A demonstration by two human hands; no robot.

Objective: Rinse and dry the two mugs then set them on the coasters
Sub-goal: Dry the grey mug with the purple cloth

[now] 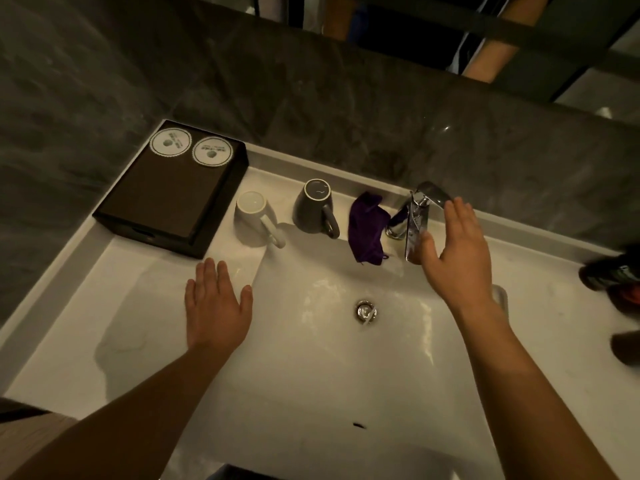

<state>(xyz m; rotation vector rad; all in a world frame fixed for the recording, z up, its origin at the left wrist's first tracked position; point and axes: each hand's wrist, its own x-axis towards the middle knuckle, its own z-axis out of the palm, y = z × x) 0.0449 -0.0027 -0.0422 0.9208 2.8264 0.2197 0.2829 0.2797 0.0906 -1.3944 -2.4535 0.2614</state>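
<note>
A white ceramic mug (252, 220) and a dark grey ceramic mug (313, 207) stand upside down on the white tabletop (121, 289), while the left hand (216, 306) and the right hand (457, 258), at the chrome faucet (417, 220), each show a wide, empty grip.

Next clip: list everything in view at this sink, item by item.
White mug: one, white, ledge beside the box.
Grey mug: one, dark grey, right of the white mug.
Coasters: two, white, on the box's far end.
Box: one, dark brown, left counter.
Cloth: one, purple, ledge beside the faucet.
Faucet: one, chrome, behind the basin.
Basin: one, white, drain at centre.
Dark items: blurred, right edge.
Left hand: one, open, over left counter.
Right hand: one, open, at the faucet.
</note>
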